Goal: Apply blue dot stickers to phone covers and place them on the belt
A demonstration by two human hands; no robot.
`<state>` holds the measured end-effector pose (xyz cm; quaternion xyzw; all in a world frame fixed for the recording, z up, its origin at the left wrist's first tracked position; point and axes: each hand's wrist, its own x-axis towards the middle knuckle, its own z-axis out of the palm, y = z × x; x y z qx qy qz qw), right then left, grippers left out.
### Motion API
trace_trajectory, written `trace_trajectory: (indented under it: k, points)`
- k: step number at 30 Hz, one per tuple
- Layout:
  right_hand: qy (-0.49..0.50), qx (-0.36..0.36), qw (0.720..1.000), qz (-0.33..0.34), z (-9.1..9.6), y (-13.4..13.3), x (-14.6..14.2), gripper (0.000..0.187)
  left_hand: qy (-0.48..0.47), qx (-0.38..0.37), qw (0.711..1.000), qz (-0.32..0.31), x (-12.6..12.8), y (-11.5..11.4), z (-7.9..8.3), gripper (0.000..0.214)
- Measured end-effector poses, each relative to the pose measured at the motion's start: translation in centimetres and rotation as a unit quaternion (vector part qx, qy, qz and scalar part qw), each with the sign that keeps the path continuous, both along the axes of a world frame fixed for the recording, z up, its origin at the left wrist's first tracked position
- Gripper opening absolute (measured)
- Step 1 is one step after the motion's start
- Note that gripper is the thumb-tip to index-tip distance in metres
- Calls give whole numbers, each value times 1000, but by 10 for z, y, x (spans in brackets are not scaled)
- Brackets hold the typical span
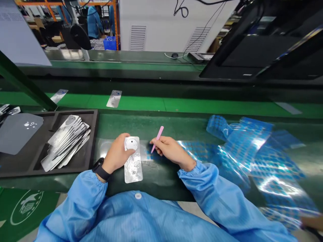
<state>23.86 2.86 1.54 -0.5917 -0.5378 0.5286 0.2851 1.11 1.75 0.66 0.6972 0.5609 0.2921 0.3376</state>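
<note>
My left hand (118,153) grips a silver phone back panel (133,168) by its upper left, the thumb lying near the round camera area at its top. The panel lies nearly upright in view, its lower part shiny and mottled. A pair of pink tweezers (157,137) is pinched in my right hand (169,149), tip pointing down. Below that tip, a clear strip with blue dots (199,150) runs along the green bench, partly hidden by my right hand. The tweezers' tip is close to the strip; I cannot tell whether it touches.
On the left, a black tray (94,134) holds a stack of similar panels (68,141) and a grey sheet (19,131). Crumpled blue-dotted film (252,148) spreads over the right. Two panels lie on the green belt (141,102) behind. Another person's hand (311,223) shows at lower right.
</note>
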Motion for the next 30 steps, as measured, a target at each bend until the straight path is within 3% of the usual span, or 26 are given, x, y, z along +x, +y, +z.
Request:
trace_trajectory:
  k: [5,10,30]
  points:
    - [50,-37,998,-12,-6,-2,-5,11,120,79,987,-78,7,-6,-9,41]
    - [45,-36,998,-32,-13,1,-3,11,183,89,971,-125,6,-9,-12,36]
    - [46,-66,996,-47,-11,3,-4,14,192,24,968,-161,4,-9,-3,24]
